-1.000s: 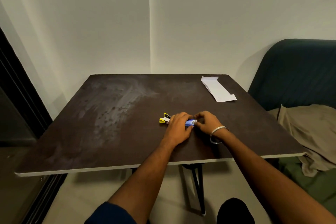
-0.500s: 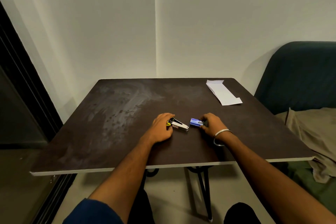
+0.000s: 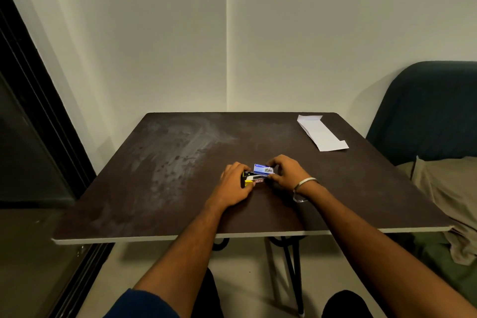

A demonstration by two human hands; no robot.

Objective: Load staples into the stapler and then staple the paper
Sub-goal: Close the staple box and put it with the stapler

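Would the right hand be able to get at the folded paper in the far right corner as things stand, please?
Probably yes, once freed: the right hand is holding the blue staple box beside the stapler. The table between it and the paper is bare, though the paper lies far off.

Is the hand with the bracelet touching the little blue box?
Touching. The head view shows the right hand with its fingertips pinching the end of the blue staple box.

On the table [image 3: 180, 175], the staple box [image 3: 262, 169] sits just behind the stapler [image 3: 254, 179]; paper [image 3: 321, 133] lies far right.
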